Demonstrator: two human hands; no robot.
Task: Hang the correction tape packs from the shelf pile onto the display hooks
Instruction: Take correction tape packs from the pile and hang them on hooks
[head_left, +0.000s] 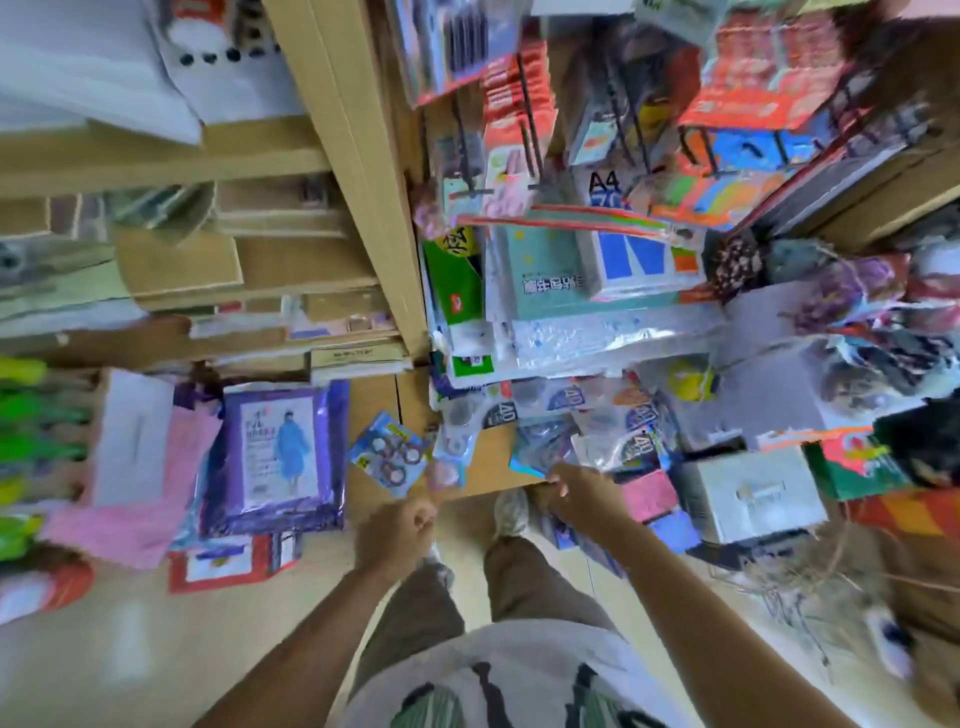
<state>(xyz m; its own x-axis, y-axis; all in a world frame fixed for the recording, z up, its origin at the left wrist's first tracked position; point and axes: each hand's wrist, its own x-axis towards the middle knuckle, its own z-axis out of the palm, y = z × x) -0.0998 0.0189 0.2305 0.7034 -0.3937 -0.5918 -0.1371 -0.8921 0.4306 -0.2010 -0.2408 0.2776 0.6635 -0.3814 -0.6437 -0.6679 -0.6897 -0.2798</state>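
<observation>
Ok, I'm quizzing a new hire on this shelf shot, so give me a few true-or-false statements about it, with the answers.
1. The left hand and the right hand are both low, at the edge of the shelf. True.
2. The left hand's fingers are spread out flat. False: they are curled in, like a fist.
3. A purple raincoat pack lies to the left of the left hand. True.
4. The right hand touches the raincoat pack. False: it reaches a shiny blue pack at the near edge of the pile.
</observation>
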